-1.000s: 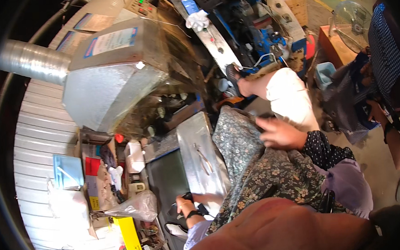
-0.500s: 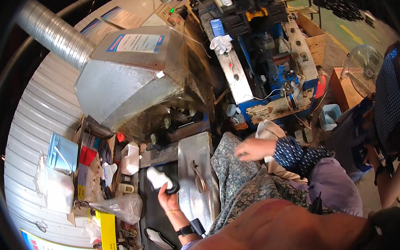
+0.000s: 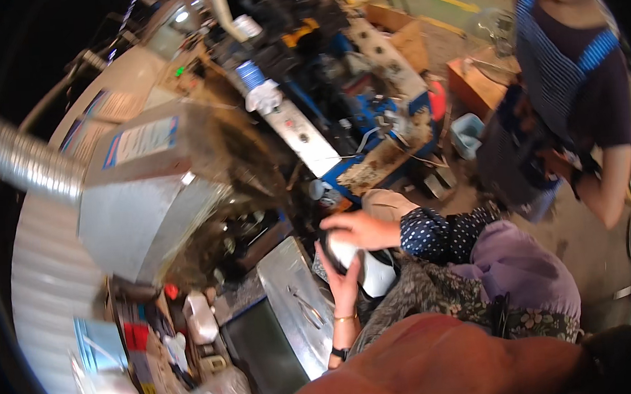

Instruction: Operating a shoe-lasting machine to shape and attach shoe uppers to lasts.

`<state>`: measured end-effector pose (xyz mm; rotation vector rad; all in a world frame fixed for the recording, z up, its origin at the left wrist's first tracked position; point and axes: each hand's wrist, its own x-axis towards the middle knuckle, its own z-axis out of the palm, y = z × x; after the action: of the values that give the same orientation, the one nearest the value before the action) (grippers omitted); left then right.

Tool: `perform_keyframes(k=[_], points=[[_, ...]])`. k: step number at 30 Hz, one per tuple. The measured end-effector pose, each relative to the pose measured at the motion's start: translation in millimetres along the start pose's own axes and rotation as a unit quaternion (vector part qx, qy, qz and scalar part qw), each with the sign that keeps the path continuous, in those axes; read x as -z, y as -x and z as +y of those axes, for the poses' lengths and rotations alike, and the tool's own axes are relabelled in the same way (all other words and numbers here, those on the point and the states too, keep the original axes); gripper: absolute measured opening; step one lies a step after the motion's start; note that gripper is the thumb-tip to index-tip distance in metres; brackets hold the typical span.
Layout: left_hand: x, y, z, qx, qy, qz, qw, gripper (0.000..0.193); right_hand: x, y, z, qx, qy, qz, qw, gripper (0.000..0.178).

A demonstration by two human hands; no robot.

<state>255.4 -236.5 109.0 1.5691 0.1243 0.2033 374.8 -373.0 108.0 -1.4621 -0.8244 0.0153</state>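
Above my lap, both hands are on a white-and-black shoe [image 3: 379, 275], somewhat blurred by motion. My left hand [image 3: 345, 285] grips it from the near left side, thumb and fingers around it. Over its far, dark end lies my right hand [image 3: 367, 231], with fingers bent and pressed against it. The hands hide part of the shoe, so I cannot tell whether a second piece is with it. Left of my left wrist, a pair of pincers [image 3: 306, 307] rests on a shiny metal plate [image 3: 280, 271].
A dark conveyor belt [image 3: 263, 352] runs beside the plate, under a metal hood [image 3: 140, 222]. Boxes, bags and a blue bucket [image 3: 100, 344] crowd the left. A blue machine [image 3: 343, 177] stands ahead. At right is another person [image 3: 576, 87], near a light-blue bin [image 3: 465, 136].
My left hand has brought the white-and-black shoe from over the belt to my lap. My right hand has come onto it. The view has turned, and the other person shows more fully.
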Motion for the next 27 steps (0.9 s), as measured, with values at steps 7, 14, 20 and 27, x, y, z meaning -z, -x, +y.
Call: perform_keyframes(k=[7, 14, 20, 27], points=[[0.4, -37.5, 16.5, -0.021, -0.025, -0.037, 0.999, 0.084, 18.7, -6.0, 7.3, 0.013, 0.104, -0.142, 0.984, 0.048], [22.0, -46.2, 18.4, 0.004, -0.079, -0.156, 0.985, 0.083, 44.4, -26.0, -8.5, 0.062, 0.182, -0.279, 0.941, 0.038], [25.4, -56.0, 19.4, 0.009, -0.11, -0.205, 0.973, 0.083, 61.6, -40.7, -5.0, 0.075, 0.21, -0.354, 0.908, 0.044], [23.4, -59.6, 14.1, -0.006, -0.174, -0.209, 0.962, 0.083, 76.5, -49.0, 4.5, 0.115, 0.12, -0.421, 0.892, 0.031]])
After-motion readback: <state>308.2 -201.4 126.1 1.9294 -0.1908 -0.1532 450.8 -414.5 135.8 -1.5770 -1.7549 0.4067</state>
